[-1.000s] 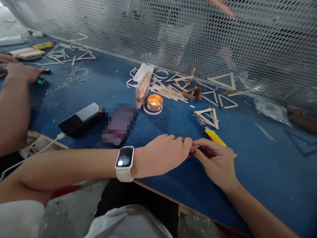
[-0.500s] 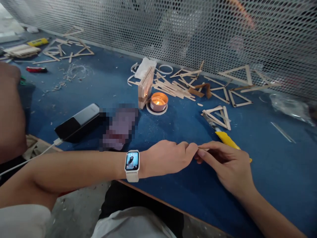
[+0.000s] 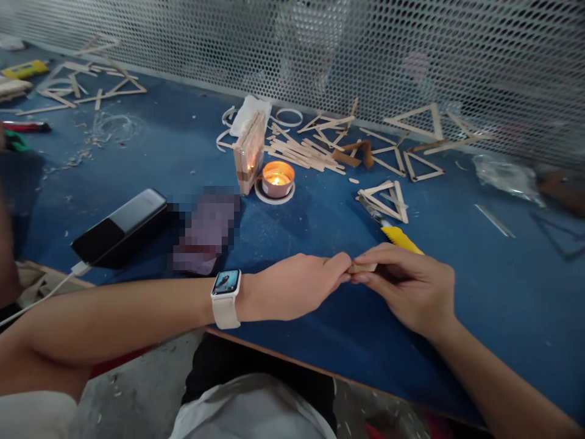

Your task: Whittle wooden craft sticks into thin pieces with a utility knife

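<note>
Both hands meet over the blue table (image 3: 320,338) near its front edge. My left hand (image 3: 297,286), with a watch (image 3: 227,282) on the wrist, pinches one end of a small wooden stick (image 3: 365,267). The thumb and fingers of my right hand (image 3: 411,286) grip the same stick from the other side. Just beyond my right hand lies a yellow utility knife (image 3: 402,239), its blade beside a small triangle of sticks (image 3: 386,200). A lit candle in a tin (image 3: 278,180) stands further back, next to an upright wrapped block (image 3: 250,152).
Loose sticks (image 3: 304,152) and stick triangles (image 3: 423,166) lie along the perforated metal screen (image 3: 347,61). At the left are a black power bank (image 3: 121,225), a blurred phone (image 3: 208,231) and a person's arm (image 3: 7,244). A clear plastic bag (image 3: 507,177) is at the right.
The view has shifted, so the table items appear further left. More of the stick now shows between my hands, which stay together.
</note>
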### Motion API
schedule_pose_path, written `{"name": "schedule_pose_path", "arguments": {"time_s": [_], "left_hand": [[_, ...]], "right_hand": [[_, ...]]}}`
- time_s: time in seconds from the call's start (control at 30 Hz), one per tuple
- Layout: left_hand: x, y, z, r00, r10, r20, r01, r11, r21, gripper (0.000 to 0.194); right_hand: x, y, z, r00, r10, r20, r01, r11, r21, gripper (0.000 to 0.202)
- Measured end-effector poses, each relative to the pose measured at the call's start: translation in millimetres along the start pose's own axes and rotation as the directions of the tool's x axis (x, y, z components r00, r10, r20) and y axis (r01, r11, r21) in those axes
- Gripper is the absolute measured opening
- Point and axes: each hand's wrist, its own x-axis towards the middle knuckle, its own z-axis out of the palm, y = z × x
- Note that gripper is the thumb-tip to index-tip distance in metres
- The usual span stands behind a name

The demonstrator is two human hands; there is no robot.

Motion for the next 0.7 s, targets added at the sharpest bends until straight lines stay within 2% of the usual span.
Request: {"name": "schedule_pose_path", "arguments": {"time_s": [0.13,0.23,0.33,0.5,0.6,0.7], "left_hand": [[1,0,-2.7,1.000,-0.011,-0.019,0.009,0.998,-0.060,0.015],[2,0,-4.9,0.999,-0.011,-0.035,0.005,0.988,-0.152,0.015],[1,2,-8.9,0.999,-0.026,-0.043,0.015,0.969,-0.246,0.014],[0,7,-16.7,0.996,-0.093,0.002,0.084,0.882,-0.464,0.027],[1,7,-17.1,0.992,-0.125,0.027,0.121,0.848,-0.516,0.032],[2,5,-17.1,0.994,-0.103,0.039,0.108,0.829,-0.548,0.031]], "right_hand": [[1,-7,2,0.999,0.027,-0.029,-0.028,0.999,-0.041,0.012],[2,-11,3,0.997,0.041,-0.072,-0.047,0.995,-0.090,0.007],[3,-13,3,0.997,0.039,-0.068,-0.045,0.995,-0.089,0.007],[2,-13,2,0.999,0.027,-0.028,-0.027,1.000,-0.003,0.010],[2,-12,2,1.000,0.029,-0.008,-0.028,0.998,0.061,0.016],[2,-11,2,0.999,0.052,0.016,-0.054,0.992,0.113,0.015]]}}
